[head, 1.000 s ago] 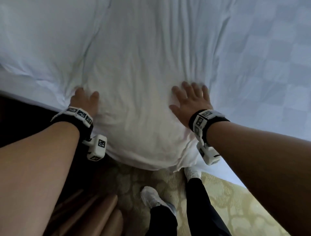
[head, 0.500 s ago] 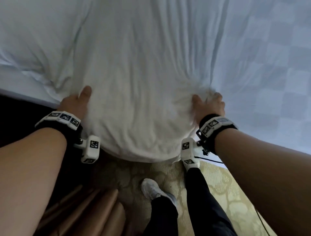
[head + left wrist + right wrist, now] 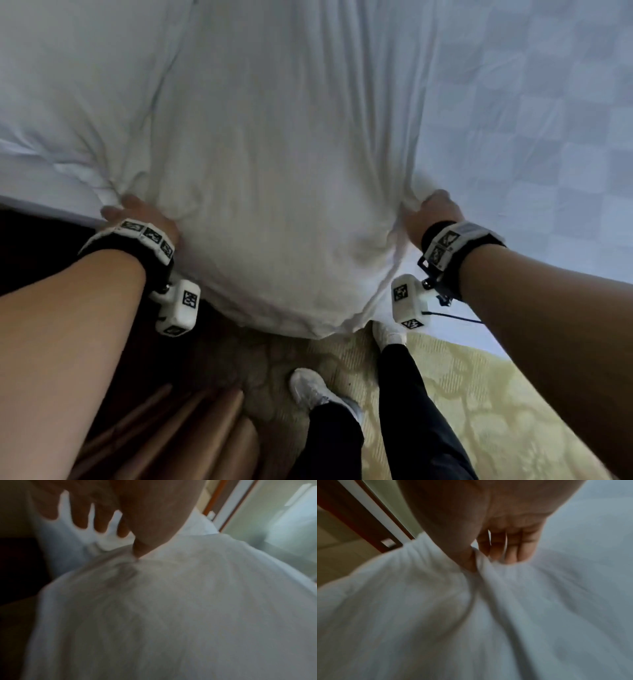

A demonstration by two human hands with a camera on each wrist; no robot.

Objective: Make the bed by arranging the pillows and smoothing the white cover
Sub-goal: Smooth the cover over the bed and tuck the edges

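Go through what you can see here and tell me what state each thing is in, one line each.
Pillow: bulging over the bed's near edge, creased, held at both sides.
Left hand: thumb dug into the pillow's left side, fingers spread behind it.
Right hand: pinching a fold of fabric at the pillow's right side.
Checked cover: spread flat, mostly smooth.
White sheet: wrinkled left of the pillow.

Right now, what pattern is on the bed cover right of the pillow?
A pale white checkerboard weave on the cover, clearest in the head view.
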